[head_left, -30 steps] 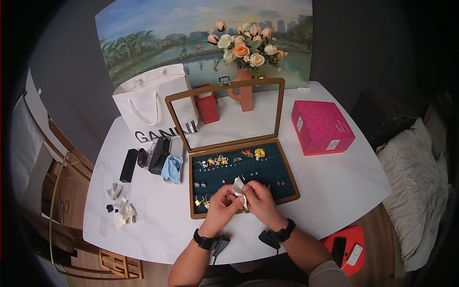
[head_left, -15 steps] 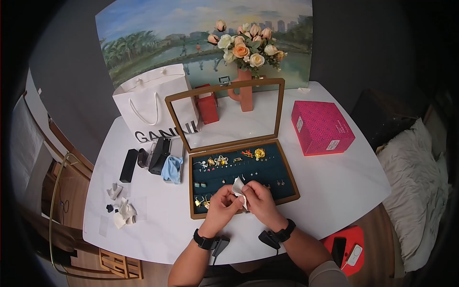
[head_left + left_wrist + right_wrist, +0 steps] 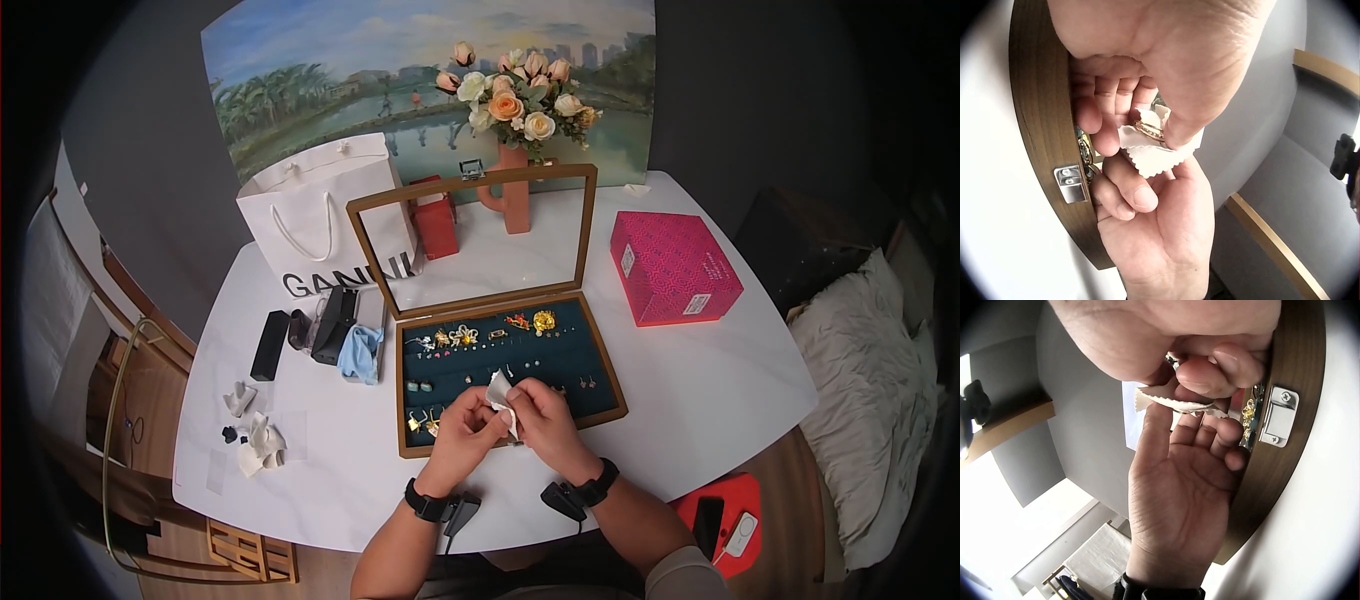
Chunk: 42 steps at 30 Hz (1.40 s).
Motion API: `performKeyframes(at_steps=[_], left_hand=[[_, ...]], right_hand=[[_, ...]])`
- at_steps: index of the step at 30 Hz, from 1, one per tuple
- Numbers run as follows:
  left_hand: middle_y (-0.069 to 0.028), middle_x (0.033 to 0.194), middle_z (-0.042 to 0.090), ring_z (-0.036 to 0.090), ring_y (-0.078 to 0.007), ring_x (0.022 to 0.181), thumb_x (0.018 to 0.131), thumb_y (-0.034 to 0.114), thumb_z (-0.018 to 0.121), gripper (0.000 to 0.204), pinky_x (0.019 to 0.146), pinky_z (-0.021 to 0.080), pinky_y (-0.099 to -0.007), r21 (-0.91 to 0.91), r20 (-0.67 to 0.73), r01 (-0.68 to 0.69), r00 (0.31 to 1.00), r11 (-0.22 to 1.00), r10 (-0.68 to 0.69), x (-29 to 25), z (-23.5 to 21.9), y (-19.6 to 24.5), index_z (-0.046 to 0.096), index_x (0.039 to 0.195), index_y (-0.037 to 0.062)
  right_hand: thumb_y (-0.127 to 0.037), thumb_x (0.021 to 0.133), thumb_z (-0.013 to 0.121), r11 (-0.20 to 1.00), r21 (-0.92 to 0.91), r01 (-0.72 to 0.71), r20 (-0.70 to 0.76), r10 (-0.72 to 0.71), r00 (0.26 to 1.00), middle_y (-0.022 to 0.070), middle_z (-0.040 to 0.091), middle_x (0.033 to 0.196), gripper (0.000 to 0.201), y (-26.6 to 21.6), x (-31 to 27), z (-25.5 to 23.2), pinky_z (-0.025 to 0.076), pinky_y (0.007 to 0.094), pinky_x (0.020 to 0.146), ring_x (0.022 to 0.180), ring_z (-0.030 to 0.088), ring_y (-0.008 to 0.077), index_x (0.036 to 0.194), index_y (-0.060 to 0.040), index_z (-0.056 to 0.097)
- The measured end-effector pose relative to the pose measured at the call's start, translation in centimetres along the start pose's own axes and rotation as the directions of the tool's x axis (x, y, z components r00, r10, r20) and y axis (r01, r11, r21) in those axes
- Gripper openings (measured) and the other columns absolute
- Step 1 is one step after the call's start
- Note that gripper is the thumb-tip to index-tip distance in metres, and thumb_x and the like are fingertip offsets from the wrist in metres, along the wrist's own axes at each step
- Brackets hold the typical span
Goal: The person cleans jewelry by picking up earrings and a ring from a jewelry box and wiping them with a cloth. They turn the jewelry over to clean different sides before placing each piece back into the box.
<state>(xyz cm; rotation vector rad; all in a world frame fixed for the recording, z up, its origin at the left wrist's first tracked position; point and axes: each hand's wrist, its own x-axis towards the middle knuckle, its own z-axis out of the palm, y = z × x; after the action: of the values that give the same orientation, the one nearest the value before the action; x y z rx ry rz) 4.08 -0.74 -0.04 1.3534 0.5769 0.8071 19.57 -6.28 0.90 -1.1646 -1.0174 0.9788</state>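
Observation:
Over the front of an open wooden jewelry box [image 3: 405, 400], my left hand [image 3: 463, 425] and right hand [image 3: 545, 420] meet around a small white polishing cloth [image 3: 499, 388] with zigzag edges. A gold ring [image 3: 1149, 130] set with small stones lies in the cloth's fold, beside the left thumb in the left wrist view. Left thumb and fingers pinch cloth and ring together. From the other side, the right hand pinches the cloth; in the right wrist view the folded cloth [image 3: 1179, 405] hides the ring. Gold brooches [image 3: 543, 320] and several earrings sit on the dark green lining.
The box's glass lid [image 3: 480, 245] stands raised behind. At left are a white paper bag [image 3: 310, 220], black cases [image 3: 268, 346], a blue cloth [image 3: 360, 354] and crumpled cloths [image 3: 262, 445]. A pink box [image 3: 675, 265] stands right, a flower vase [image 3: 514, 190] at the back.

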Motion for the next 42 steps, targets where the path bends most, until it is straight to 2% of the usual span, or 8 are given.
performKeyframes(at_steps=[11,14,42], left_hand=[[0.0007,0.091,0.068,0.064,-0.0054,0.082,0.1,0.012,0.071,0.026,0.075,0.052,-0.0215,0.006,0.007,-0.001,1.0,1.0,0.001,0.0,-0.03,0.03,0.06,0.122,0.0014],[-0.0015,0.094,0.07,0.066,-0.0079,0.083,0.101,0.016,0.071,0.028,0.078,0.056,-0.0237,0.02,0.018,-0.006,1.0,1.0,0.005,0.06,-0.3,-0.3,0.06,0.122,0.0013],[-0.001,0.092,0.069,0.066,-0.0075,0.082,0.101,0.017,0.071,0.029,0.077,0.055,-0.0233,0.028,0.018,0.003,1.0,1.0,-0.003,-0.03,-0.21,0.11,0.06,0.123,0.0013]], right_hand=[[-0.017,0.109,0.055,1.0,-0.013,-0.001,0.006,0.001,1.0,-0.0039,0.053,0.065,0.022,-0.05,-0.04,-0.01,0.035,0.0227,0.046,0.053,0.048,0.0023,0.093,-0.0034,0.061],[-0.018,0.109,0.056,0.997,-0.009,-0.075,0.045,0.075,0.996,-0.0007,0.058,0.075,0.02,-0.1,-0.08,-0.42,0.041,0.0241,0.055,0.065,0.052,0.0037,0.096,-0.0016,0.06],[-0.016,0.108,0.055,0.998,-0.019,-0.058,0.038,0.058,0.998,-0.0006,0.057,0.075,0.019,-0.24,-0.2,-0.31,0.042,0.0242,0.055,0.065,0.052,0.004,0.097,-0.0015,0.06]])
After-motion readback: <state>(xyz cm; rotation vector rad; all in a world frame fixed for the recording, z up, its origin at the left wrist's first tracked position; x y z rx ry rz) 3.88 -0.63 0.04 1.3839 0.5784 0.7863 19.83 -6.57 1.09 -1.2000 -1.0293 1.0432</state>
